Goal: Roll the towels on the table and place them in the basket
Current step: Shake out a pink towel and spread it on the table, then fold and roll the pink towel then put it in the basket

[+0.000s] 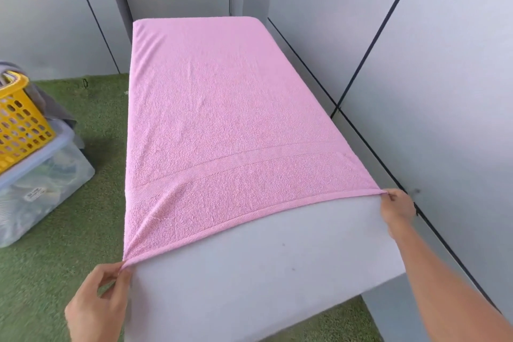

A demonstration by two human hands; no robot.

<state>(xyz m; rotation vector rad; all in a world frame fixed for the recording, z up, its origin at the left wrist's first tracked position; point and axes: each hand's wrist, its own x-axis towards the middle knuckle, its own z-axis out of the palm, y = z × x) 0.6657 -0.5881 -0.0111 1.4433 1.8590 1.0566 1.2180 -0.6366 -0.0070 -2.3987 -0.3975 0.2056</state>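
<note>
pink towel (222, 119) flat on table (277, 258), near corners in left hand (97, 305) and right hand (397, 208)

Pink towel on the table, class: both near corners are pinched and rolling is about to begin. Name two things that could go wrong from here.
1. The pink towel overhangs the white table at its left edge, so the roll may skew or slide off onto the green turf.
2. The left hand bunches its corner into creases while the right hand holds flatter; an uneven start could give a lopsided roll.
</note>
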